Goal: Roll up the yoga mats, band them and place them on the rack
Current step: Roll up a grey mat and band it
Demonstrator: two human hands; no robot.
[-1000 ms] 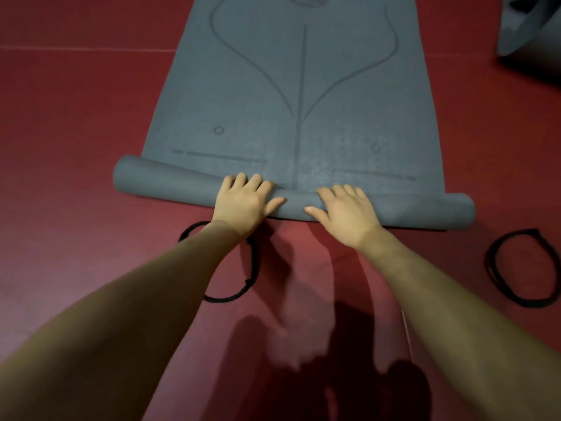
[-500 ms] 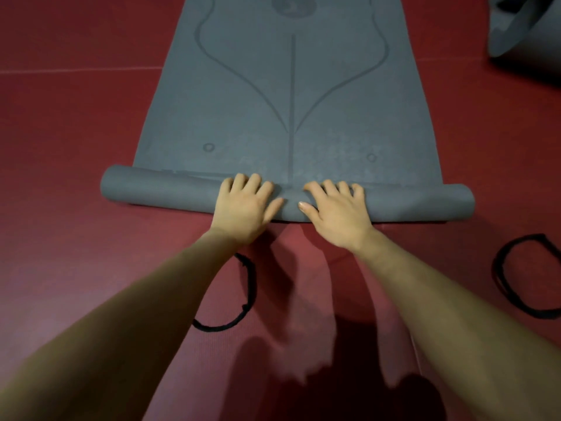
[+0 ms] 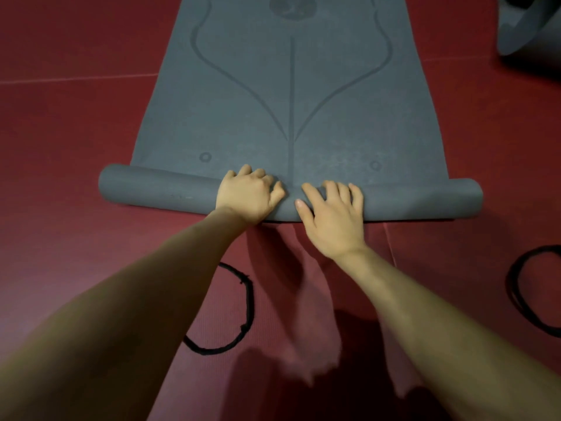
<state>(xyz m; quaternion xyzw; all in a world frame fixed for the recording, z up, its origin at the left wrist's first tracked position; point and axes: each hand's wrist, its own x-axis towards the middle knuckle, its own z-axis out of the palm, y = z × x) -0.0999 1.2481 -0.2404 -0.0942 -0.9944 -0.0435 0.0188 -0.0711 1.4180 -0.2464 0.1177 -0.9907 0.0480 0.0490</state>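
Observation:
A grey yoga mat (image 3: 291,95) with printed guide lines lies flat on the red floor, stretching away from me. Its near end is rolled into a tube (image 3: 151,191) lying across the view. My left hand (image 3: 247,196) rests on the middle of the roll with its fingers curled over the top. My right hand (image 3: 332,214) presses flat on the roll just to the right, fingers spread and straight. A black band (image 3: 246,302) lies as a loop on the floor near my left forearm. A second black band (image 3: 516,287) lies at the right edge.
Another grey mat (image 3: 528,28), partly rolled, sits on the floor at the far right corner. Red floor matting (image 3: 60,147) with a pale seam line surrounds the mat on all sides.
The roll has moved further away from me over the mat and grown thicker. My left fingers have curled over the roll. The bands now lie further behind the roll.

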